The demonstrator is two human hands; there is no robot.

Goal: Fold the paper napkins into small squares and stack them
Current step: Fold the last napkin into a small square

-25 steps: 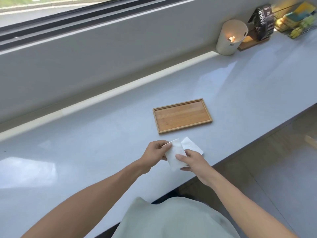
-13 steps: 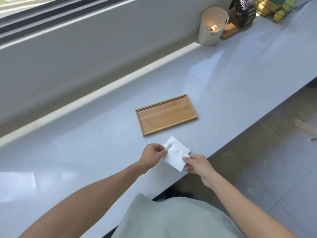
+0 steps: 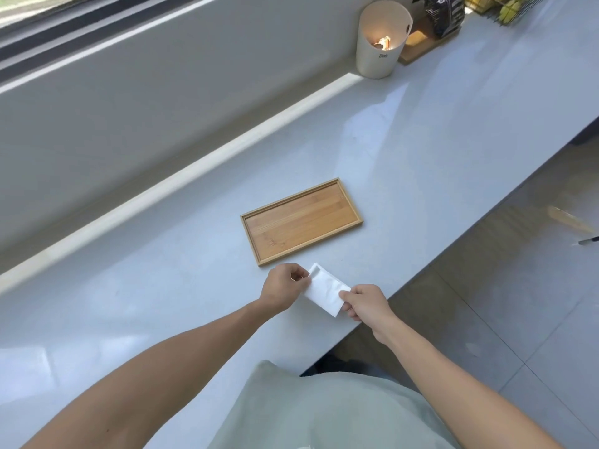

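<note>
Near the worktop's front edge, both hands' fingers pinch opposite ends of the napkin, probably tensioning it for folding.

Bamboo tray just beyond the hands, only obstacle nearby. Countertop open to left & far side. White cup stands well off, back-right by wall.

A tray lies on the desk at mid-frame. Just below it, the napkin sits between the left hand and right hand. A cup stands at upper right, a rack beyond.
</note>
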